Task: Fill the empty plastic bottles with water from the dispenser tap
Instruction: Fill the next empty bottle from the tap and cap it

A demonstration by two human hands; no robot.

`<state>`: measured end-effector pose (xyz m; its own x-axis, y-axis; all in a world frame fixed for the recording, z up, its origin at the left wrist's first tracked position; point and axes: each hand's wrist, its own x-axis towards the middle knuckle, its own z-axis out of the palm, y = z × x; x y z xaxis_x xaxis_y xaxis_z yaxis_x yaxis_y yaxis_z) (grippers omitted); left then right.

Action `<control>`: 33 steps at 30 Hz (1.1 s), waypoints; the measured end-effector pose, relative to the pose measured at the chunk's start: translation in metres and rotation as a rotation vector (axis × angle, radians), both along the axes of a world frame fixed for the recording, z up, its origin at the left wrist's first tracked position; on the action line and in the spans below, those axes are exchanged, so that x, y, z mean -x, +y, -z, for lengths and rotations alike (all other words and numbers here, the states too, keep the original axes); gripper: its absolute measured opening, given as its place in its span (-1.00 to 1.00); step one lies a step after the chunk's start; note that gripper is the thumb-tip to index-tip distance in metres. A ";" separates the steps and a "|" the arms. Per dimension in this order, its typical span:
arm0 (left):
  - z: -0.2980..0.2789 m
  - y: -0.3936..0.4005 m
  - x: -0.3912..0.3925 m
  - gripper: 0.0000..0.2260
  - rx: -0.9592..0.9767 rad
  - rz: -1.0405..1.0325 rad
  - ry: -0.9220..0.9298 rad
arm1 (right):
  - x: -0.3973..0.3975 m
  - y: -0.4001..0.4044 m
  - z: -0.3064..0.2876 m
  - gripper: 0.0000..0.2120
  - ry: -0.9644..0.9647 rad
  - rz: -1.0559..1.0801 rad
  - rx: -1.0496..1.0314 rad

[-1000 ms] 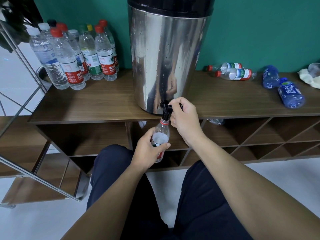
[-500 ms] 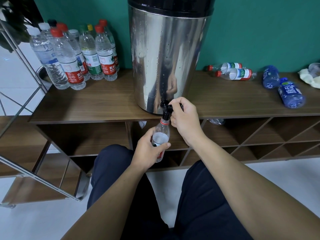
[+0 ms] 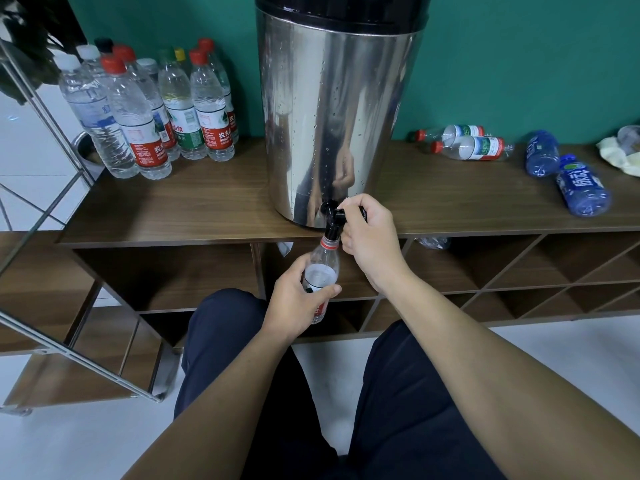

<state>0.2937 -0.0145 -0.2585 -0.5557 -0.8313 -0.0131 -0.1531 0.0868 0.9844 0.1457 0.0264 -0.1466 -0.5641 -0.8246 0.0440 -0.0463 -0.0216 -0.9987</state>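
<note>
A steel water dispenser stands on a wooden shelf top, its black tap overhanging the front edge. My left hand grips a clear plastic bottle with a red neck ring, its mouth right under the tap spout. My right hand is curled round the tap's handle. Water shows inside the bottle up to about shoulder height. Most of the bottle's lower part is hidden by my fingers.
Several capped bottles stand at the shelf's back left. Two clear bottles and two blue bottles lie on the right, near a pale cloth. Open cubbies sit below. A metal rack is at left.
</note>
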 end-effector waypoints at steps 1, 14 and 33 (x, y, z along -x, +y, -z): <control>0.000 0.000 0.000 -0.44 0.001 0.001 0.001 | 0.000 0.000 0.000 -0.80 0.000 0.000 -0.001; -0.001 0.001 -0.001 -0.46 0.004 0.003 0.002 | 0.000 0.000 -0.001 -0.80 0.007 -0.002 -0.003; 0.005 -0.002 0.000 -0.39 -0.008 0.006 -0.019 | 0.000 0.000 0.000 -0.81 0.019 0.000 -0.009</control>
